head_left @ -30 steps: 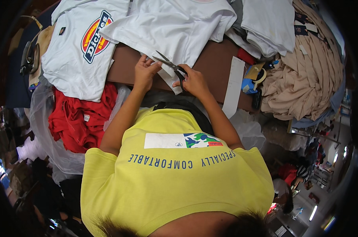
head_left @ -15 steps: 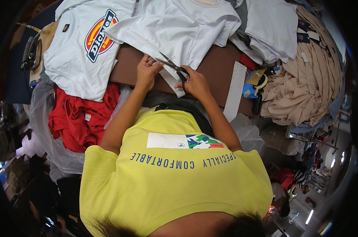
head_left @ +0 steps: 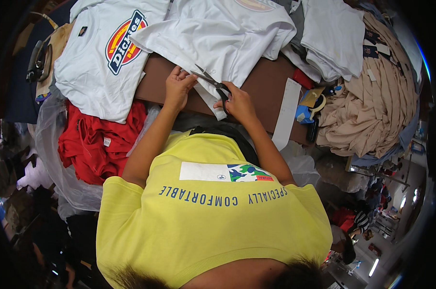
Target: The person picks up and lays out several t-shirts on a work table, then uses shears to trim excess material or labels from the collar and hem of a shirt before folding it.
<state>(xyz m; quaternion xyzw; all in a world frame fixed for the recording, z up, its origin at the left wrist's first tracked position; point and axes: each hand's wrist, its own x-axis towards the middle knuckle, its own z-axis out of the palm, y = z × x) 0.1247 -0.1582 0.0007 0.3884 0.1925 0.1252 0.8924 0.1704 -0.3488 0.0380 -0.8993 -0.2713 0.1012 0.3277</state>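
On the brown table (head_left: 256,91), the right hand (head_left: 238,102) grips black scissors (head_left: 212,82), blades parted at the white shirt (head_left: 218,29) hem pinched by the left hand (head_left: 178,88).

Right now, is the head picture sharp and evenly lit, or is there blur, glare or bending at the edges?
In the head view the centre is sharp and evenly lit: the scissors and the white shirt show clear edges without glare. Toward the rim the brown table edge bends, the corners go black, and small ceiling lamps glare at lower right.
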